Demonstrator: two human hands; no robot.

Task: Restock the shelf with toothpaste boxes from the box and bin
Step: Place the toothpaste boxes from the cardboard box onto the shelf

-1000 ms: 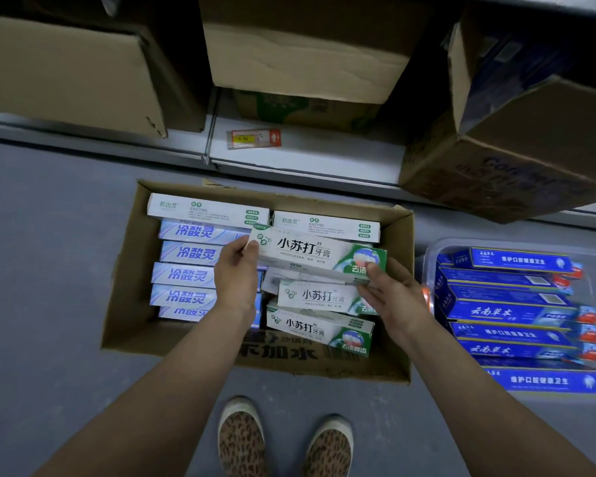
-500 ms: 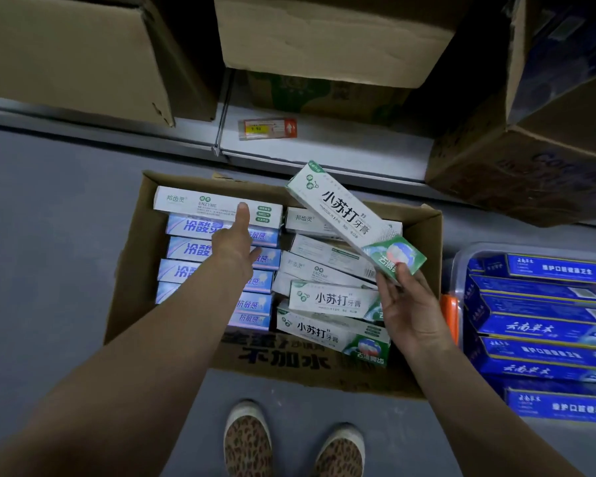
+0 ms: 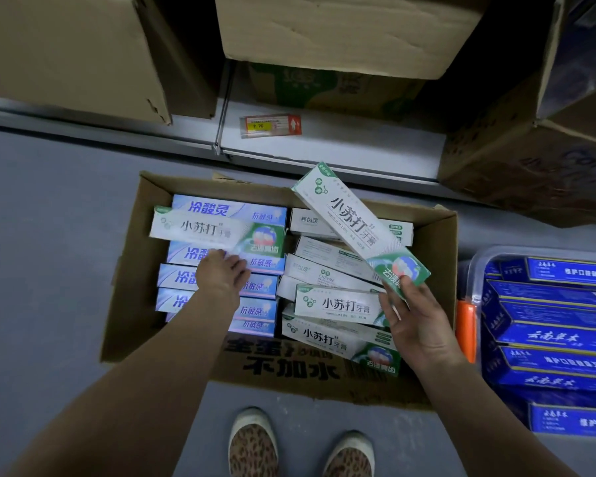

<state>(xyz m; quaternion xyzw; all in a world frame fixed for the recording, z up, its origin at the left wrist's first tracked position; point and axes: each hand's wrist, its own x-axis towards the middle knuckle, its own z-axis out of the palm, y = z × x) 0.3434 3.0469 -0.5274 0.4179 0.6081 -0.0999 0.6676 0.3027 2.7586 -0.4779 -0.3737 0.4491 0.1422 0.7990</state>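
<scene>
Two hands (image 3: 417,321) (image 3: 221,273) busy at once: right pinching a white-and-green toothpaste box (image 3: 358,225) by its green end, tilted up over the cardboard box (image 3: 124,287); left lifting a second white-and-green box (image 3: 217,232) off the blue-lilac boxes (image 3: 255,287), fingers hidden under it, so grip impossible to tell for certain. Best now to firm up that left hold nearer the middle, keep both level, then carry toward the shelf (image 3: 324,146) above. Off to the right, blue boxes (image 3: 547,339) waiting in the bin (image 3: 475,266).
</scene>
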